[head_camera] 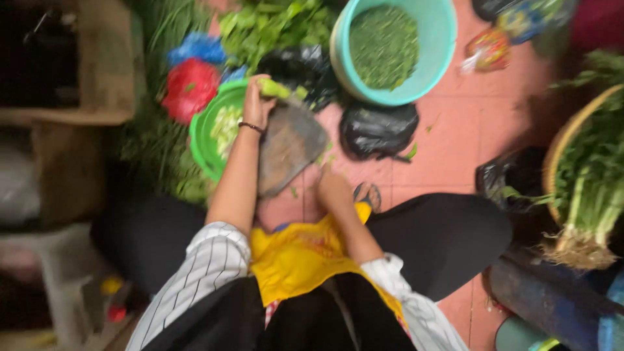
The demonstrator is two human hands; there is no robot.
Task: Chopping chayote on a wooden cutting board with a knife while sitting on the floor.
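Blurring across the whole head view is making small detail hard to read, and the person's own body is filling the lower middle, hiding the near part of the tiled floor (455, 136). The left hand (255, 104) is reaching out over the far end of a grey-brown chopping board (289, 149) and is closing its fingers (250, 88) around a pale green vegetable piece (274, 88); its long axis is running roughly left to right, with the free end pointing right toward the turquoise tub (442, 45). That piece is sitting at the board's far edge, just over the right rim of a green basin (201, 140) that is holding pale cut slices. The right hand (333, 188) is resting at the board's near right corner, but it is too smeared to tell whether its fingers are spread, pressed together or pinching anything. The board itself is lying tilted, its long axis running from the near left toward the far right. The turquoise tub is carrying chopped greens and is being cut off by the top edge. A black bag (379, 130) is lying on the floor between the tub and the board. At the right edge a woven basket (565, 140) of leafy stalks with roots is only partly showing, and a red bag (190, 88) is lying beyond the basin among loose greens.
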